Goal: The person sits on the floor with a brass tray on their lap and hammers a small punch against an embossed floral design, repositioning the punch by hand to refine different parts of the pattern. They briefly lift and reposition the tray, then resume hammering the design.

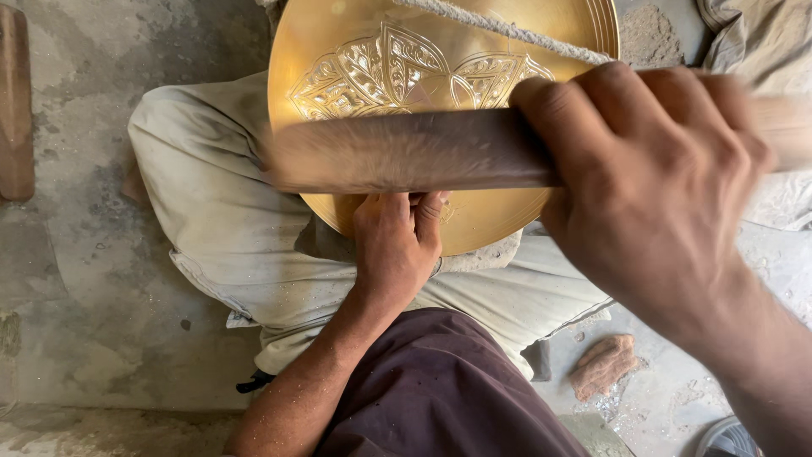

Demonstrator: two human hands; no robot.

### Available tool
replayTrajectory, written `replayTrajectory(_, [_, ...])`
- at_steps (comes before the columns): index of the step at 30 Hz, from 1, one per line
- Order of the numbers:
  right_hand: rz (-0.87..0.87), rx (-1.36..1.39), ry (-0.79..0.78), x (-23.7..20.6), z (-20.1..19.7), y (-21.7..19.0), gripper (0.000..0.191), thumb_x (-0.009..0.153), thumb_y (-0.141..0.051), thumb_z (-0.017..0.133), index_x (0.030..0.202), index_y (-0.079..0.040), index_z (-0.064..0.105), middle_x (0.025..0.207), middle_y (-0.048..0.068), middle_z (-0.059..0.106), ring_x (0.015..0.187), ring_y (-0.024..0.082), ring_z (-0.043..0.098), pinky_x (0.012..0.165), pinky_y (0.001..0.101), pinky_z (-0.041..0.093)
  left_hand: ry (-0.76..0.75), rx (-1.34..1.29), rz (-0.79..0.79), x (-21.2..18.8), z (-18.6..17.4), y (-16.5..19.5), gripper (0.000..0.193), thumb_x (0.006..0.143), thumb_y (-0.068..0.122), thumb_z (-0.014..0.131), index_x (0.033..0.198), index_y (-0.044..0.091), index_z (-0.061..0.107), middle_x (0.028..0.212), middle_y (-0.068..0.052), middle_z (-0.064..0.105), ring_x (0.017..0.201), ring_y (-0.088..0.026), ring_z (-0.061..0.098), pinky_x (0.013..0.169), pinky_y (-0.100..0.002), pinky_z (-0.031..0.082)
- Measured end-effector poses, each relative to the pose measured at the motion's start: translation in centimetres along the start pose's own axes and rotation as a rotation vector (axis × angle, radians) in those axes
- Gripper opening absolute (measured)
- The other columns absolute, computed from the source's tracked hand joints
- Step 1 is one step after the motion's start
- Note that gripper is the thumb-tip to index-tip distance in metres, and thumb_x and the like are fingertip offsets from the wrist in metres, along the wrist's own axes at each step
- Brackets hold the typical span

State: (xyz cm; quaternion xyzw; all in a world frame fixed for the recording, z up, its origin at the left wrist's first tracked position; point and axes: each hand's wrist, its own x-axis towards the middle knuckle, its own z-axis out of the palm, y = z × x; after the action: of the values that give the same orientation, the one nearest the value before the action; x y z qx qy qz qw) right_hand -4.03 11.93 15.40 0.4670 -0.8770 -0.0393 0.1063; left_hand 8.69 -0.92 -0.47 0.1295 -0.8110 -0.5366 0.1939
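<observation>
A round brass plate point(499, 42) with an engraved leaf pattern rests on my lap, crossed at the top by a pale rope point(507, 30). My left hand point(396, 245) sits at the plate's near rim, fingers curled as if pinching something small that I cannot make out. My right hand point(651, 178) is raised close to the camera, shut on a brown wooden stick point(406, 151) that lies blurred across the plate.
I sit on a grey concrete floor point(76, 279) in pale trousers and a dark maroon shirt. A wooden piece point(15, 101) lies at the far left. A small reddish stone point(602, 364) lies at the lower right, near a round grey object's edge point(727, 438).
</observation>
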Motion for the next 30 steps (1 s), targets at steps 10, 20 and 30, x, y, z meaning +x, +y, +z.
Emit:
replayTrajectory(10, [0.044, -0.043, -0.085, -0.7, -0.4, -0.5, 0.008, 0.105, -0.012, 0.071, 0.111, -0.011, 0.068, 0.093, 0.003, 0.069, 0.081, 0.018, 0.065, 0.078, 0.0341, 0.048, -0.033, 0.034, 0.005, -0.1, -0.1, -0.5, 0.02, 0.104, 0.018, 0.068, 0.101, 0.001, 0.059, 0.085, -0.012, 0.067, 0.075, -0.029, 0.068, 0.068, -0.043, 0.054])
replayTrajectory(20, [-0.002, -0.263, -0.253, -0.1, -2.9, -0.3, 0.013, 0.089, -0.012, 0.07, 0.101, -0.016, 0.072, 0.085, 0.002, 0.072, 0.07, 0.02, 0.068, 0.075, 0.0379, 0.051, -0.039, 0.024, 0.061, 0.0, -0.1, -0.7, 0.021, 0.104, 0.018, 0.068, 0.1, 0.0, 0.056, 0.082, -0.009, 0.068, 0.076, -0.028, 0.067, 0.066, -0.042, 0.053])
replayTrajectory(30, [0.417, 0.489, -0.069, -4.1, -0.7, 3.6, 0.05, 0.091, 0.0, 0.078, 0.131, 0.013, 0.051, 0.098, 0.024, 0.068, 0.083, 0.03, 0.071, 0.067, 0.0377, 0.059, -0.009, -0.147, -0.074, 4.0, -3.9, 1.3, 0.04, 0.106, 0.017, 0.068, 0.139, 0.005, 0.048, 0.096, -0.007, 0.075, 0.088, -0.013, 0.076, 0.072, -0.03, 0.063])
